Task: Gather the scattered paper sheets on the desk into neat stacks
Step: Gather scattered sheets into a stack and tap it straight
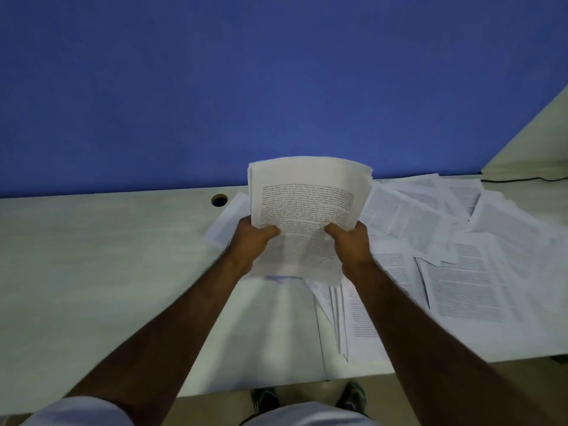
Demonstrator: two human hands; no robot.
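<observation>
Hands, left hand [252, 238] at 9 o'clock and right hand [350, 244] at 3 o'clock, clamp the lifted bundle of sheets [304, 210], which should be tapped square on the worktop [92, 256] before adding the scattered sheets [461, 256] beyond at 2 o'clock.

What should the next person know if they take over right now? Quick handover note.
Left hand and right hand: both grip the lower sides of one bundle of sheets, held upright above the desk.
Loose sheets: spread overlapping across the desk's right side; one sheet lies behind the left hand.
Done: one bundle gathered, edges still uneven.
Left: square the bundle, set it down, gather the rest.
</observation>
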